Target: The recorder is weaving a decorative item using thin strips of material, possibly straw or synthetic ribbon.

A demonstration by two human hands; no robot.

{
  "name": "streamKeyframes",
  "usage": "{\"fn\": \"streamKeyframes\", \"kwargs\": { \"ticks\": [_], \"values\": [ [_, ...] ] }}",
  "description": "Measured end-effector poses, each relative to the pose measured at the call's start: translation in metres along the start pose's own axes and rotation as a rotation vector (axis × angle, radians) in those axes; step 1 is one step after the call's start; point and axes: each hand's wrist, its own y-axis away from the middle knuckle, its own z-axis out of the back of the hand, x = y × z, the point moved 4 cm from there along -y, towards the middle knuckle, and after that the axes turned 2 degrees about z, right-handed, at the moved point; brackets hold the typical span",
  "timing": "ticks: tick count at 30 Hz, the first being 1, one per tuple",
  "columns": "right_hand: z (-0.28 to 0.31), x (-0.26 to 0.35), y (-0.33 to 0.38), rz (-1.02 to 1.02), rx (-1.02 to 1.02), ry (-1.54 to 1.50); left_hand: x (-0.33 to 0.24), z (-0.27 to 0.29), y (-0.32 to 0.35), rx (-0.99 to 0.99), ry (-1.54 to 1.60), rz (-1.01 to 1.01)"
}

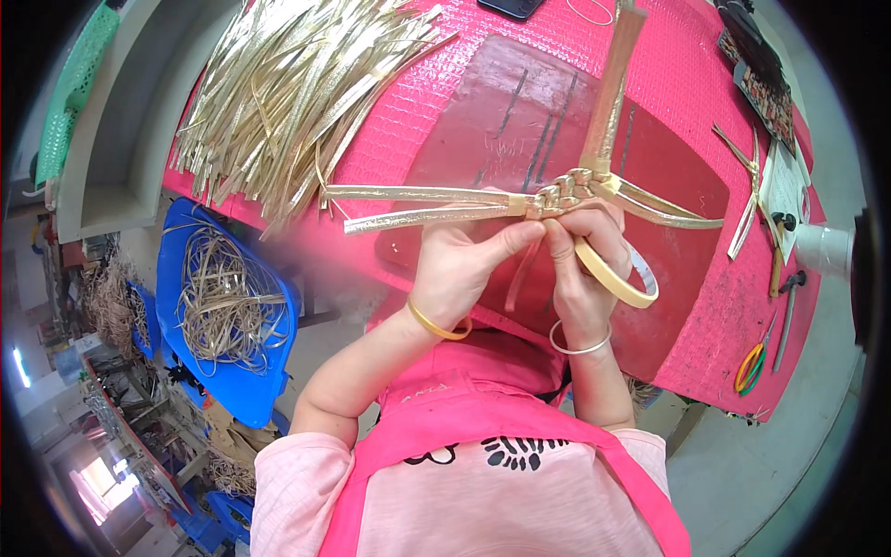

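Note:
A gold strap piece with a braided middle (566,192) is held up over a dark red mat (455,158). Its loose straps stretch out to the left, to the right and away from me. My left hand (453,265) pinches the near edge of the braid between thumb and fingers. Close against it, my right hand (585,278) grips the braid's right part, thumb beside the other thumb. A roll of yellowish tape (614,288) hangs around the fingers of my right hand. The fingertips behind the braid are hidden. Below the hands a narrow strip end dangles.
On the pink table cover (399,121), a heap of gold strips (288,93) lies at the far left. Scissors (752,367) and another strap piece (754,190) lie at right, a phone (510,6) at the far edge. A blue bin (246,385) with strip scraps stands left.

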Motion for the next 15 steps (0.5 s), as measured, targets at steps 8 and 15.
{"fn": "streamKeyframes", "kwargs": {
  "ticks": [8, 15],
  "values": [
    [0.037, -0.061, -0.008, -0.392, -0.233, -0.817, 0.025, -0.013, 0.001, -0.126, 0.616, 0.297],
    [0.08, -0.041, -0.002, -0.439, 0.702, 0.456, 0.025, -0.023, 0.003, -0.143, 0.46, 0.253]
  ]
}}
